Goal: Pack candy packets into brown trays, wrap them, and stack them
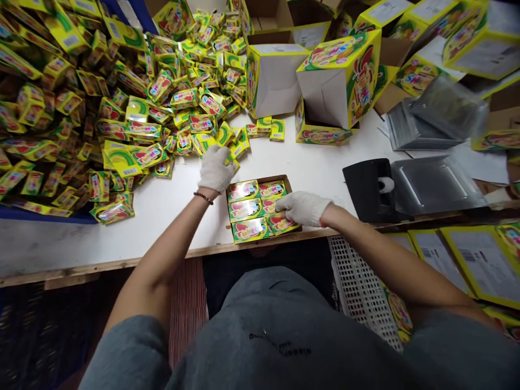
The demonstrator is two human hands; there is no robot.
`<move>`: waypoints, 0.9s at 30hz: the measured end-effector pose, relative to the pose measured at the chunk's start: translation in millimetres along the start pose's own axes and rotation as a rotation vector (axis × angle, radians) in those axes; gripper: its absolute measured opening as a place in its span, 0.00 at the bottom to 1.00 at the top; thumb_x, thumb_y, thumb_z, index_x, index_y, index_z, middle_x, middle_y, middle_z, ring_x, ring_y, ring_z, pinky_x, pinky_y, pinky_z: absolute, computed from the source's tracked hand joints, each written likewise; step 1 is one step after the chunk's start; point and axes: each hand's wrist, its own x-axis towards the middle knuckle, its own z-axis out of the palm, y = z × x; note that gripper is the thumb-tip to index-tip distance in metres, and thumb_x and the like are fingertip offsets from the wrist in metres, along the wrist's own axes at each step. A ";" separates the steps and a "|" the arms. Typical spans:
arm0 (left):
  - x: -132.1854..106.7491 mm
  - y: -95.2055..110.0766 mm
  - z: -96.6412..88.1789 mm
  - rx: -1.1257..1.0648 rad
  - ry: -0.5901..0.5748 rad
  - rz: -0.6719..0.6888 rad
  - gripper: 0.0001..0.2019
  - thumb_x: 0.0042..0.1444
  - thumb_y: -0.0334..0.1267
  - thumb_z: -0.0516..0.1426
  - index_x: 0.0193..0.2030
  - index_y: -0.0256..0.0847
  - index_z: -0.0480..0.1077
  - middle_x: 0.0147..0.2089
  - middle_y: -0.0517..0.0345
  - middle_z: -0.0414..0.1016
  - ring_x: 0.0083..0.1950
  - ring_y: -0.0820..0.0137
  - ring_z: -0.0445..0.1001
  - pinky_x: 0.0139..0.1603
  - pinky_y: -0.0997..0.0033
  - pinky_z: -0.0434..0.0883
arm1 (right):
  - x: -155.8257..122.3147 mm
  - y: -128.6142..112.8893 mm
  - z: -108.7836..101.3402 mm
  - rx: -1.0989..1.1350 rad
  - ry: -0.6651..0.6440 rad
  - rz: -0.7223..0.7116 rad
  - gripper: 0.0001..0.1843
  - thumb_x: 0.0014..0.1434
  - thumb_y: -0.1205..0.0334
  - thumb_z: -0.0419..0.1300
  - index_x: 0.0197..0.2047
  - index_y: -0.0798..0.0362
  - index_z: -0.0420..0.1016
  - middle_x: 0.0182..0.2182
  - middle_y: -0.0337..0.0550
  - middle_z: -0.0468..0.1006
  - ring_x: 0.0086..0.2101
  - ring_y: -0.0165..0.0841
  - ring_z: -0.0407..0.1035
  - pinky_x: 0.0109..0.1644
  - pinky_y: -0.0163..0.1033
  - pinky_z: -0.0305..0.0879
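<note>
My left hand point(216, 169), in a white knit glove, reaches to the near edge of a heap of small yellow-green boxes point(203, 123). Its fingers are curled down on a small box there, partly hiding it. My right hand point(305, 208), gloved the same way, rests over the right side of an open carton point(289, 184). Its fingers are closed on a small box point(281, 222) in the right column. Inside the carton, several of these boxes point(245, 208) lie in two columns, printed sides up.
Upright display cartons point(276, 81) stand at the back. On the right are a black tape dispenser point(368, 189) and clear plastic trays point(436, 184). A white perforated basket point(361, 292) sits below the table edge. A blue bin point(81, 215) lies under the heap at left.
</note>
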 end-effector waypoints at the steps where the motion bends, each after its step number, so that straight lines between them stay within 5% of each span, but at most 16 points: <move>1: 11.9 -7.5 -0.2 0.089 -0.012 -0.039 0.16 0.57 0.33 0.61 0.53 0.40 0.74 0.62 0.40 0.71 0.64 0.46 0.69 0.65 0.47 0.70 | 3.9 -5.5 4.5 -0.058 -0.020 0.019 0.12 0.64 0.64 0.58 0.46 0.50 0.82 0.40 0.46 0.83 0.36 0.35 0.73 0.37 0.37 0.60; 5: 37.6 -25.1 8.4 0.197 -0.048 -0.153 0.23 0.56 0.38 0.62 0.59 0.41 0.71 0.64 0.37 0.70 0.66 0.42 0.67 0.65 0.45 0.67 | 5.4 -20.4 23.5 -0.241 0.032 0.028 0.18 0.69 0.65 0.54 0.56 0.51 0.80 0.50 0.53 0.81 0.42 0.39 0.73 0.39 0.39 0.58; 8: 38.3 -30.1 19.4 0.140 -0.088 -0.196 0.19 0.54 0.39 0.63 0.53 0.41 0.72 0.56 0.40 0.75 0.60 0.46 0.72 0.59 0.52 0.70 | -8.6 -18.9 29.2 -0.345 0.148 -0.016 0.17 0.68 0.62 0.58 0.57 0.51 0.79 0.54 0.56 0.78 0.48 0.43 0.72 0.41 0.41 0.59; 14: 21.9 -34.5 26.8 -0.288 0.022 -0.238 0.11 0.49 0.31 0.64 0.41 0.40 0.73 0.35 0.56 0.73 0.39 0.64 0.71 0.45 0.65 0.69 | -21.1 -15.9 30.6 -0.406 0.119 0.031 0.13 0.68 0.64 0.58 0.51 0.54 0.81 0.46 0.57 0.82 0.43 0.44 0.75 0.38 0.43 0.58; 18: 5.2 -27.1 11.8 -0.602 0.150 -0.205 0.15 0.50 0.31 0.63 0.47 0.39 0.74 0.33 0.62 0.69 0.36 0.69 0.69 0.42 0.70 0.69 | -8.0 -23.3 34.6 -0.417 0.021 -0.027 0.13 0.66 0.72 0.57 0.44 0.53 0.83 0.45 0.55 0.84 0.44 0.43 0.77 0.43 0.44 0.61; 21: -15.2 -16.6 -3.2 -0.826 0.126 -0.125 0.15 0.53 0.36 0.62 0.48 0.39 0.74 0.38 0.58 0.74 0.37 0.70 0.71 0.41 0.70 0.72 | 1.0 -15.7 27.4 -0.211 0.023 -0.041 0.07 0.61 0.71 0.61 0.36 0.52 0.80 0.39 0.48 0.84 0.39 0.39 0.76 0.42 0.42 0.63; 25: -47.1 3.1 -17.4 -0.935 0.036 0.018 0.14 0.57 0.43 0.62 0.48 0.41 0.73 0.43 0.55 0.76 0.41 0.68 0.76 0.41 0.68 0.76 | 3.6 1.0 2.7 0.442 0.511 0.014 0.05 0.66 0.60 0.57 0.39 0.50 0.73 0.36 0.43 0.81 0.37 0.36 0.74 0.41 0.39 0.68; 27: -60.0 15.0 -21.1 -0.902 0.040 0.128 0.12 0.60 0.41 0.61 0.49 0.43 0.72 0.45 0.54 0.76 0.44 0.66 0.77 0.45 0.66 0.78 | 2.5 4.8 -11.5 0.834 0.590 0.043 0.13 0.69 0.48 0.55 0.43 0.49 0.69 0.36 0.44 0.79 0.34 0.35 0.74 0.37 0.39 0.70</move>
